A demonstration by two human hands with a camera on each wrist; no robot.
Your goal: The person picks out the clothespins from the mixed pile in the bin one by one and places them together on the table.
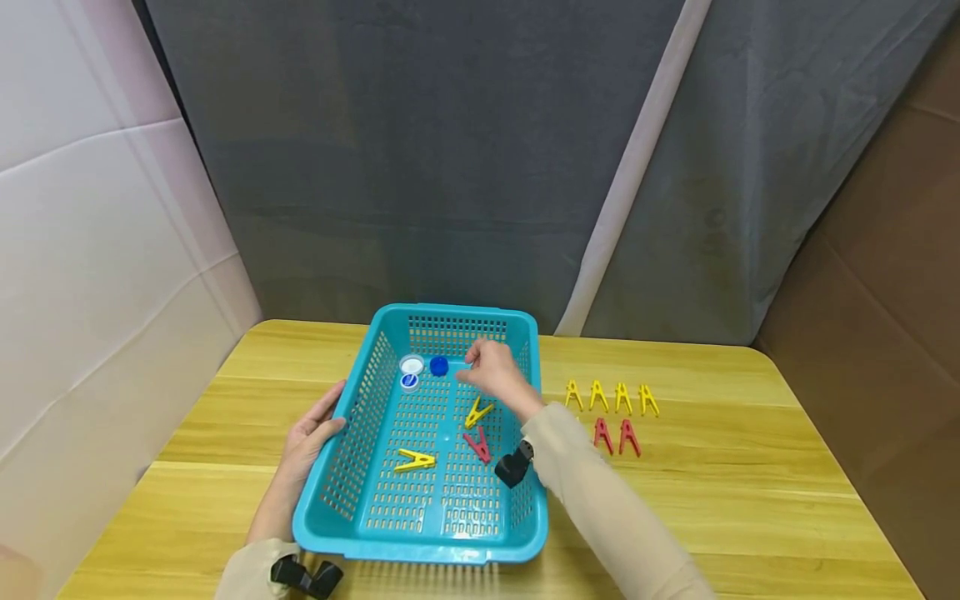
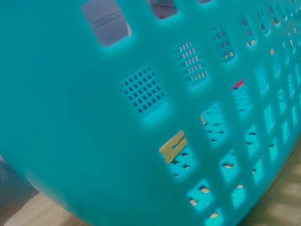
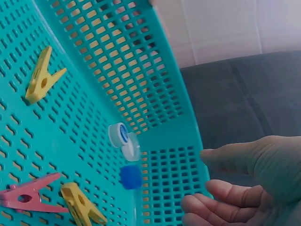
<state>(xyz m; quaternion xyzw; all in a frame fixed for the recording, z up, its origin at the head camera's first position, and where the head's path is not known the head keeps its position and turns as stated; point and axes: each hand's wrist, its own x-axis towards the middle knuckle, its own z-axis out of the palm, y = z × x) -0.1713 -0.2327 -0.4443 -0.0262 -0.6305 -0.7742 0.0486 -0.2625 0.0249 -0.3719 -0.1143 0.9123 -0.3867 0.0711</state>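
Observation:
A turquoise plastic basket (image 1: 437,548) with slotted walls is on the wooden table. My left hand (image 1: 307,437) grips its left side, the thumb at the rim; the left wrist view shows mostly the basket's outer wall. Inside lie two yellow clothespins (image 1: 416,460) (image 1: 477,413), a red clothespin (image 1: 480,447), a blue bottle cap (image 1: 438,366), a white cap (image 1: 412,364) and a small white lid with blue print (image 1: 409,382). Over the basket's far right part is my right hand (image 1: 495,368). In the right wrist view its thumb and loosely bent fingers (image 3: 221,200) stand apart, holding nothing.
Right of the basket, several yellow clothespins (image 1: 622,397) form a row on the table (image 1: 750,467). Two red clothespins (image 1: 603,435) (image 1: 629,437) lie nearer, beside my right sleeve. A grey curtain (image 1: 420,167) hangs behind the table's far edge.

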